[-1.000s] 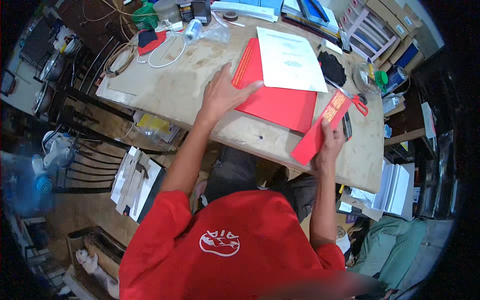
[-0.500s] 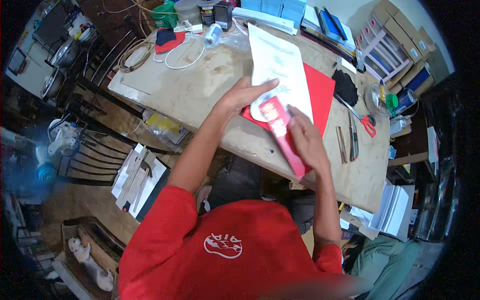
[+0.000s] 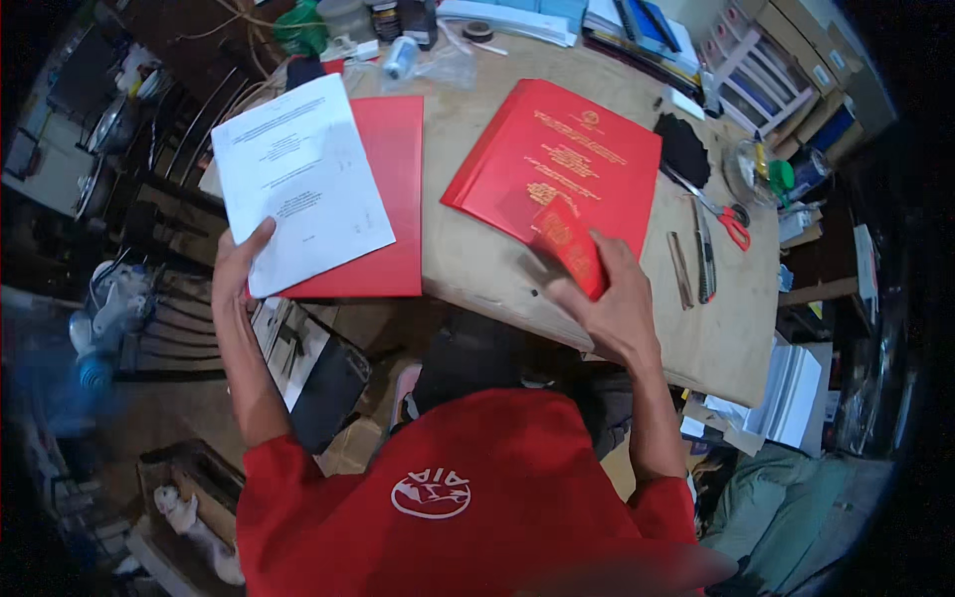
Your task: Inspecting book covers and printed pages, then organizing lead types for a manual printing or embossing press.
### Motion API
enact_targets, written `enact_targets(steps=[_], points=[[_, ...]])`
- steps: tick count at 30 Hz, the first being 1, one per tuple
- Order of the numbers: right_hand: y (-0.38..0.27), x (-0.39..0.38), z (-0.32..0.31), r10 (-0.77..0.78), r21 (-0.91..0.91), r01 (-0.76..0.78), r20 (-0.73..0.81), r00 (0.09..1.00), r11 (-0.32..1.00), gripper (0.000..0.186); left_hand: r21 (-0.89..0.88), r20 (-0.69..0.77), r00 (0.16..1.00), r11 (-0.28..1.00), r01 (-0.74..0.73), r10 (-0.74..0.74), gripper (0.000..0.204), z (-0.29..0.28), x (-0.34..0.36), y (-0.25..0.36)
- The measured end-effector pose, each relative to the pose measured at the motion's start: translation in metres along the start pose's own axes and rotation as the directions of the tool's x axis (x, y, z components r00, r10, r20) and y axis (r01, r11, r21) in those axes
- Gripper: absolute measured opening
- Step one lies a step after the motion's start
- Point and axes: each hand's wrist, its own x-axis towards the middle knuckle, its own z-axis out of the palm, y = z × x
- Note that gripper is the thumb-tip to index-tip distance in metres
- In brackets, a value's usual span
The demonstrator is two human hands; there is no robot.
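Observation:
White printed sheets (image 3: 303, 189) are held in my left hand (image 3: 239, 264), its thumb on top and the other fingers hidden underneath. Behind the sheets is a plain red cover (image 3: 398, 199), overhanging the table's front edge; whether my fingers grip it too is unclear. My right hand (image 3: 617, 308) is closed on a narrow red strip with gold print (image 3: 572, 249), its fingers slightly blurred. Just beyond the strip, a red hardcover book (image 3: 587, 139) with gold lettering lies on the table.
Right of the book on the table (image 3: 477, 259) are orange-handled scissors (image 3: 734, 224), a utility knife (image 3: 704, 259), a metal strip (image 3: 680, 269) and a black cloth (image 3: 682, 149). Tape (image 3: 477, 31), a plastic bag and papers line the back. A chair (image 3: 169, 328) stands left.
My left hand has moved left with the sheets and the red cover, uncovering the red hardcover book. The red strip has tilted in my right hand, which stays near the table's front edge.

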Motion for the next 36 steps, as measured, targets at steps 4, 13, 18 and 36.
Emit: enact_targets(steps=[4, 13, 18, 36], points=[[0.002, 0.011, 0.017, -0.207, -0.395, 0.192, 0.003, 0.978, 0.898, 0.067, 0.463, -0.027, 0.999, 0.885, 0.047, -0.038, 0.068, -0.004, 0.027, 0.005], [0.075, 0.000, -0.036, -0.246, -0.486, 0.226, 0.024, 0.969, 0.844, 0.062, 0.557, 0.295, 0.697, 0.475, -0.681, 0.653, 0.058, 0.138, 0.015, 0.000], [0.085, -0.022, -0.049, -0.250, -0.433, 0.226, 0.003, 0.968, 0.872, 0.061, 0.427, 0.633, 0.545, 0.339, -0.838, 0.550, 0.062, 0.274, -0.024, -0.022], [0.084, -0.062, -0.051, 0.011, -0.055, -0.025, -0.256, 0.967, 0.998, 0.074, -0.229, 0.699, 0.714, 0.959, 0.170, 0.041, 0.036, 0.292, -0.054, -0.021]])
